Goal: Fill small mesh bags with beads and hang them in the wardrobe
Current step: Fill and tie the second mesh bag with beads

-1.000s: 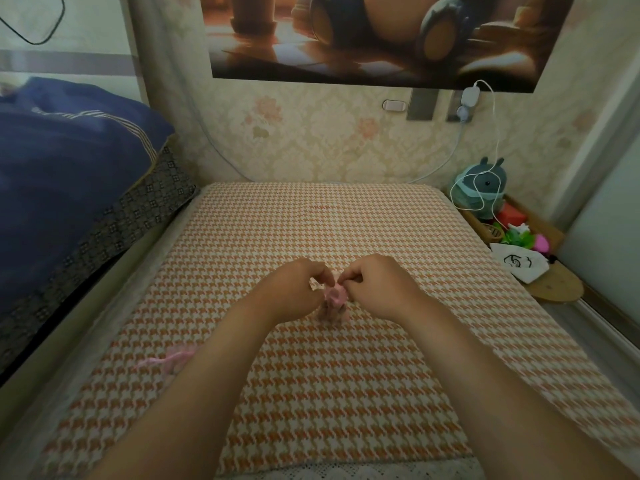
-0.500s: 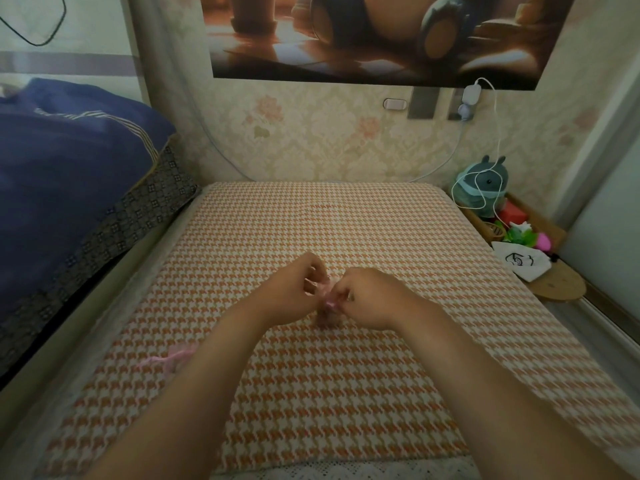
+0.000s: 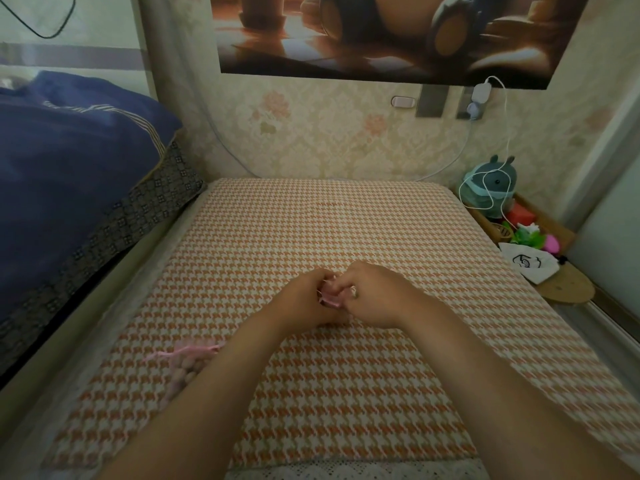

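A small pink mesh bag is pinched between my left hand and my right hand just above the orange houndstooth cushion. Both hands are closed on its top, fingers pressed together; most of the bag is hidden by them. A second pink mesh bag with beads inside and a loose pink drawstring lies on the cushion to the left, partly covered by my left forearm.
A dark blue quilt covers the bed at the left. At the right stands a low wooden shelf with a teal plush toy, a white pouch and small bright items. The wallpapered wall is behind the cushion.
My hands have drawn closer together and a little lower over the pink bag, fingers now interlocked on its top. The second bag has not moved.
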{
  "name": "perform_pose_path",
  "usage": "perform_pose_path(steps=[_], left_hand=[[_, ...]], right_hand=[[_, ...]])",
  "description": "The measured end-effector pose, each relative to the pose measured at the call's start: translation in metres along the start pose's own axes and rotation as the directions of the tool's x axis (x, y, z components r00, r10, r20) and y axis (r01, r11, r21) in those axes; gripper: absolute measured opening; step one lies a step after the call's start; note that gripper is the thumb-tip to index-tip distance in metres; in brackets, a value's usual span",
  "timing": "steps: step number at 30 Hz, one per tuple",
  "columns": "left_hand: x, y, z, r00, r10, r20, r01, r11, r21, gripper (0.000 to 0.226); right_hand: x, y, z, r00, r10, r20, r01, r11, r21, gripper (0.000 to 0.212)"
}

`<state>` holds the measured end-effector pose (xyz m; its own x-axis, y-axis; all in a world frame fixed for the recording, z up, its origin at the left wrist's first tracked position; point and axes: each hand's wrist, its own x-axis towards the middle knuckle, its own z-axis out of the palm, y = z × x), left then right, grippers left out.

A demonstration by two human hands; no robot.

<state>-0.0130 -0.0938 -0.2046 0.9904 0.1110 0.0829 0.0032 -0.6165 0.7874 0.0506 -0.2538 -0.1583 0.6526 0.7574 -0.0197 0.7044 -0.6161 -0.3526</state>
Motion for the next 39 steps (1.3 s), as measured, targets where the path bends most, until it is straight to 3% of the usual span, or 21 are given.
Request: perform_pose_path(steps=[4, 7, 10, 15, 20, 24, 27, 30, 33, 36, 39], left_hand=[[0.000, 0.000, 0.000, 0.999, -0.010, -0.030, 0.010, 1.000, -0.008, 0.045], [0.000, 0.003, 0.001, 0.999, -0.039, -0.026, 0.038, 0.998, -0.048, 0.061], [-0.001, 0.002, 0.000, 0.999, -0.036, 0.028, 0.038, 0.998, -0.043, 0.064], [-0.002, 0.006, -0.002, 0.997, -0.070, -0.038, 0.070, 0.998, -0.002, 0.055], [-0.002, 0.010, -0.009, 0.998, -0.066, -0.010, 0.065, 0.997, -0.039, 0.069], [-0.004, 0.015, -0.019, 0.999, -0.006, -0.044, 0.006, 1.000, -0.006, 0.043], [-0.002, 0.016, -0.024, 0.998, 0.008, -0.068, -0.001, 0.994, 0.112, 0.019], [-0.001, 0.018, -0.025, 0.999, -0.001, -0.048, 0.011, 0.980, 0.199, 0.004], [-0.002, 0.024, -0.024, 0.996, -0.038, -0.080, 0.054, 0.978, 0.200, 0.021], [0.001, 0.028, -0.024, 0.986, -0.093, -0.136, 0.117, 0.978, 0.176, 0.037], [0.004, 0.027, -0.024, 0.986, -0.086, -0.142, 0.109, 0.980, 0.166, 0.021]], right_hand=[[0.002, 0.003, 0.004, 0.994, 0.014, -0.111, -0.012, 1.000, 0.024, 0.018], [0.000, 0.007, 0.005, 0.996, 0.049, -0.076, -0.051, 0.998, -0.033, 0.021], [-0.002, 0.007, 0.004, 1.000, 0.026, -0.009, -0.026, 0.999, 0.031, 0.021], [-0.001, 0.007, 0.002, 0.991, 0.073, -0.109, -0.076, 0.997, -0.027, 0.023], [-0.001, 0.006, 0.003, 0.994, 0.037, -0.100, -0.041, 0.998, -0.042, 0.019], [0.003, 0.009, 0.005, 0.991, 0.048, -0.127, -0.067, 0.986, -0.155, 0.020], [0.002, 0.010, -0.001, 0.985, 0.029, -0.168, -0.044, 0.996, -0.084, 0.022], [0.001, 0.014, -0.007, 0.956, 0.092, -0.278, -0.057, 0.990, 0.132, 0.020], [0.002, 0.028, -0.005, 0.915, 0.169, -0.366, -0.099, 0.974, 0.202, 0.022], [0.004, 0.042, 0.006, 0.937, 0.219, -0.271, -0.198, 0.975, 0.104, 0.028], [0.009, 0.047, 0.021, 0.964, 0.219, -0.149, -0.221, 0.975, -0.002, 0.034]])
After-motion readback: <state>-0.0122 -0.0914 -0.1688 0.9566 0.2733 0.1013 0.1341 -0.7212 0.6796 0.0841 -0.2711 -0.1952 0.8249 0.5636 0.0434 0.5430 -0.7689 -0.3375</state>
